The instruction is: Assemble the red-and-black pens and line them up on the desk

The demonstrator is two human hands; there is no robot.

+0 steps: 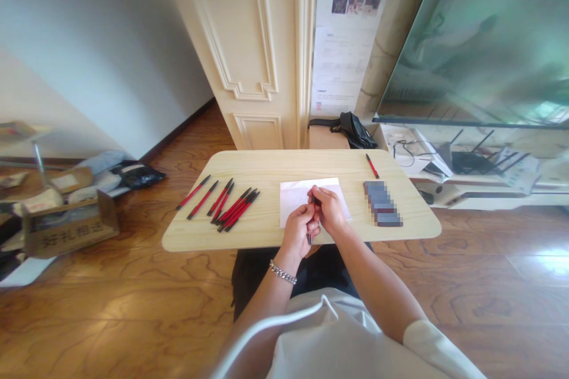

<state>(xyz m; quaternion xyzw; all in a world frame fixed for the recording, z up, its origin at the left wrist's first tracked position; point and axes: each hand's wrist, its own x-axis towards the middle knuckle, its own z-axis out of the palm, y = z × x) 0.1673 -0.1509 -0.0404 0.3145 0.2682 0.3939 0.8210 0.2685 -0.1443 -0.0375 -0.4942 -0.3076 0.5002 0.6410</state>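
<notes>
The left hand (pixel 299 231) and the right hand (pixel 328 210) are both closed on a dark pen (pixel 309 239). The pen stands up between them, and its low tip pokes out under the left hand. The hands are over a white paper (pixel 296 201) on a light wood table (pixel 191 238). To the left lies a bunch of red and black pens (pixel 233 210), and one more red pen (pixel 372 166) lies alone near the far edge. A blurred block (pixel 382 204) sits to the right – nobody can read it. On the floor, a cardboard box (pixel 66 228) shows big Chinese words: 好礼相送. A printed sheet (pixel 344 53) hangs on the wall past the table – its words are too small to read. A silver chain (pixel 283 272) circles the left wrist.
</notes>
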